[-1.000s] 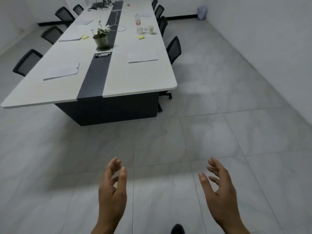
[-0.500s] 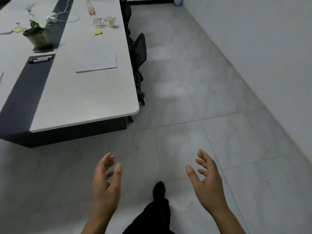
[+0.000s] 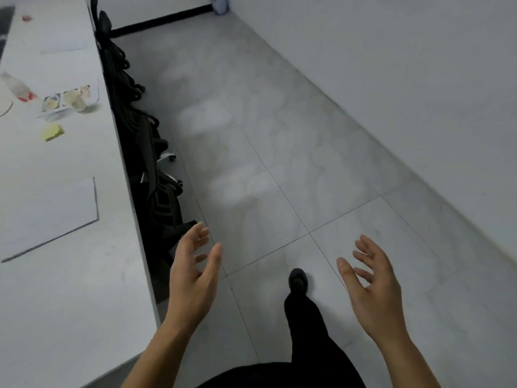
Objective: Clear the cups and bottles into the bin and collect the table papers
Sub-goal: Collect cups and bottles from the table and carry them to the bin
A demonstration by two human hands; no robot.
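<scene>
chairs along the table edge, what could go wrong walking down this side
The black chairs crowd the table edge, so the stepping foot could catch a caster. The plastic bottle and cup sit past them, so reaching over with the left hand might knock one over.

Counts on the white table, on the floor beside it, and at the far wall

On the table (image 3: 70,275): one clear plastic bottle (image 3: 17,87) with a red label at far left, one cup (image 3: 74,100) just right of it, one yellow sticky-note pad (image 3: 52,132), two sheets of paper, near (image 3: 47,211) and far (image 3: 63,47). Along the table's right edge, several black chairs (image 3: 148,152), blurred together, number unclear. Two bare hands, left (image 3: 193,275) and right (image 3: 372,287). One black shoe (image 3: 298,280). One bin (image 3: 221,4) in the far corner.
</scene>
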